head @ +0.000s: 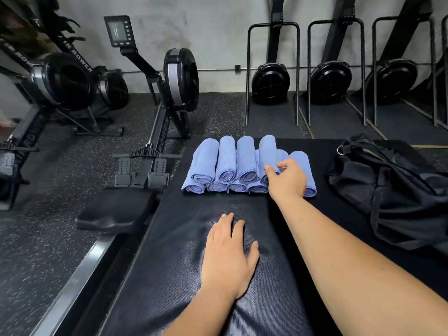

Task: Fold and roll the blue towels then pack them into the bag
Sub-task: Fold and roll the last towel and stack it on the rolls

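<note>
The blue towels [225, 163] lie rolled on the far part of the black padded tabletop [169, 263], stacked in two layers. Each roll has its long axis running away from the person toward the wall, and the spiral ends face the person. The top layer holds four rolls side by side, resting on the lower row.

The right hand [288, 180] reaches over the right end of the stack. Its grip is closed on the rightmost top roll [268, 149], with the thumb on the roll's near end and the fingers curled over its right side. The left hand [228, 253] lies flat on the tabletop nearer the person, fingers straight, its grip slack and holding nothing.

The black bag [397, 190] sits crumpled on the tabletop to the right of the towels, apart from them. A rowing machine [179, 78] stands on the floor to the left.
</note>
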Motion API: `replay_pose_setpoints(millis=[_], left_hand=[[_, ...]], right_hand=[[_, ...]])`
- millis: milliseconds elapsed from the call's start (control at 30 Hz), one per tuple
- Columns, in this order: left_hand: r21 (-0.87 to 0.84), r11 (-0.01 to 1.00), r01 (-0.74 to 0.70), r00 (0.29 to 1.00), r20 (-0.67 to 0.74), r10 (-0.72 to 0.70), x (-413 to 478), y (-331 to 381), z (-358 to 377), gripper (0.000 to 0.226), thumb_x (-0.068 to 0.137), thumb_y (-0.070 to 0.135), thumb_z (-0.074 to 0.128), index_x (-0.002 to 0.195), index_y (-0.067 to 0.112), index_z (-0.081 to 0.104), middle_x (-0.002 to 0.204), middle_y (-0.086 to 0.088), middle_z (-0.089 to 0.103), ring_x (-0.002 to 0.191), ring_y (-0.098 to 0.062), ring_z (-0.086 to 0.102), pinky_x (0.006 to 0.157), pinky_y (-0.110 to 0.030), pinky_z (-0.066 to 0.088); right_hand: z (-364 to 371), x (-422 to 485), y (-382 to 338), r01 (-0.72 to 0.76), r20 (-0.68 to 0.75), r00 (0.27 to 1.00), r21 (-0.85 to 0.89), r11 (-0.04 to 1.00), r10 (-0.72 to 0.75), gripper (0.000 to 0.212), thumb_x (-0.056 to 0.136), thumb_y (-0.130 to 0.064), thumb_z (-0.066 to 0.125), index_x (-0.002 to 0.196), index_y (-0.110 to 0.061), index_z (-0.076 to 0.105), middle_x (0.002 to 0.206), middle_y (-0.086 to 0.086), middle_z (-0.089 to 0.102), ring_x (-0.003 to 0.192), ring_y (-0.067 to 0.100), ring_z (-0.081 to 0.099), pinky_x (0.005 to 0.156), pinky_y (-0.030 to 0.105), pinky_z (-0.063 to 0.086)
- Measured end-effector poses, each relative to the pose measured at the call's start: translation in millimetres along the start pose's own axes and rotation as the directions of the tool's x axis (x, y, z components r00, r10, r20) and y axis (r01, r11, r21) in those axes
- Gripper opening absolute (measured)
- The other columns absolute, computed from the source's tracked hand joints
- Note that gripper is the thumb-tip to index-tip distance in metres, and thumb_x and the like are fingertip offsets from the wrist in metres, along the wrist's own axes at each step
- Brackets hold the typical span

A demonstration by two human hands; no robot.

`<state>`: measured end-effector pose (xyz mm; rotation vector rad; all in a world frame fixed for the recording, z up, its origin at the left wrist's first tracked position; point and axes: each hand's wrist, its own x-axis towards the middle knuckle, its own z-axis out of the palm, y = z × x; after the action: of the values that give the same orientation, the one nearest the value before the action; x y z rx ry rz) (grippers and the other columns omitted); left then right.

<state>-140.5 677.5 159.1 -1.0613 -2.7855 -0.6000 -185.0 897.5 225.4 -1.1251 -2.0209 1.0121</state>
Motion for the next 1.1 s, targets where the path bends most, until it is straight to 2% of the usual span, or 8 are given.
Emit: replay_pose_setpoints(millis=[100,167,300,500,667,800,933,1100], left_hand=[[0.001,1.0,0.001,1.0,0.001,-0.001,0,-1,1,0.062,0.101,0.061,0.036,0.149,0.024,0.048,0.166,-0.002,0.031,0.157,-0.023,0.019,0.128,-0.04,0.017],[0.0,1.0,0.001,1.0,-0.004,-0.001,0,-1,1,0.06,0.101,0.06,0.037,0.147,0.024,0.049,0.165,-0.003,0.032,0.157,-0.024,0.02,0.128,-0.041,0.018],[0.02,1.0,-0.001,1.0,0.006,0.001,1,-1,2,0.06,0.1,0.061,0.036,0.148,0.025,0.048,0.165,-0.002,0.03,0.157,-0.024,0.019,0.128,-0.04,0.018],[0.022,1.0,-0.019,1.0,0.014,0.019,-2,0,-1,0.061,0.1,0.062,0.036,0.149,0.027,0.047,0.167,-0.002,0.03,0.158,-0.023,0.018,0.128,-0.042,0.017],[0.035,0.996,-0.078,0.997,0.024,0.077,-1,2,-2,0.057,0.101,0.059,0.041,0.145,0.024,0.053,0.163,-0.005,0.038,0.155,-0.026,0.027,0.125,-0.045,0.025],[0.126,0.983,-0.136,0.991,0.031,0.133,-1,5,-2,0.048,0.102,0.053,0.04,0.135,0.024,0.06,0.15,-0.003,0.052,0.141,-0.026,0.046,0.114,-0.045,0.041],[0.23,0.962,-0.145,0.982,0.152,0.111,-5,16,-6,0.046,0.104,0.047,0.025,0.12,0.026,0.062,0.128,0.0,0.061,0.125,-0.029,0.057,0.092,-0.043,0.049],[0.266,0.956,-0.121,0.972,0.225,0.06,-8,37,-10,0.042,0.107,0.024,0.036,0.148,0.021,0.04,0.158,-0.006,0.038,0.146,-0.033,0.034,0.109,-0.042,0.038]], right_hand=[[2,0,3,0.031,-0.007,0.999,-0.025,0.999,-0.031,0.027,0.098,-0.044,0.066,0.104,-0.019,0.058,0.105,0.002,0.067,0.102,0.027,0.058,0.083,0.039,0.046],[2,-4,6,0.053,0.014,0.999,-0.145,0.988,-0.052,0.03,0.1,-0.048,0.061,0.11,-0.019,0.062,0.106,0.003,0.068,0.108,0.028,0.055,0.084,0.039,0.044],[-8,-10,8,0.069,0.023,0.998,-0.371,0.926,-0.065,0.043,0.1,-0.058,0.055,0.125,-0.024,0.067,0.124,0.008,0.061,0.124,0.033,0.045,0.102,0.048,0.043],[-28,-21,8,0.155,0.124,0.986,-0.438,0.886,-0.111,0.051,0.103,-0.061,0.046,0.136,-0.026,0.064,0.136,0.006,0.051,0.129,0.032,0.04,0.108,0.045,0.036],[-54,-51,34,0.283,0.163,0.959,-0.463,0.84,-0.233,0.046,0.102,-0.057,0.052,0.132,-0.025,0.066,0.134,0.003,0.051,0.125,0.029,0.042,0.101,0.045,0.043],[-78,-98,78,0.35,0.204,0.937,-0.52,0.779,-0.285,0.043,0.098,-0.056,0.057,0.128,-0.027,0.069,0.131,0.0,0.053,0.122,0.027,0.047,0.096,0.045,0.048],[-103,-142,121,0.411,0.226,0.911,-0.543,0.732,-0.344,0.04,0.095,-0.049,0.065,0.126,-0.026,0.071,0.132,0.002,0.057,0.122,0.026,0.052,0.097,0.044,0.051],[-131,-158,134,0.484,0.294,0.875,-0.521,0.703,-0.385,0.041,0.097,-0.049,0.06,0.133,-0.03,0.067,0.14,-0.002,0.054,0.131,0.022,0.048,0.105,0.039,0.047]])
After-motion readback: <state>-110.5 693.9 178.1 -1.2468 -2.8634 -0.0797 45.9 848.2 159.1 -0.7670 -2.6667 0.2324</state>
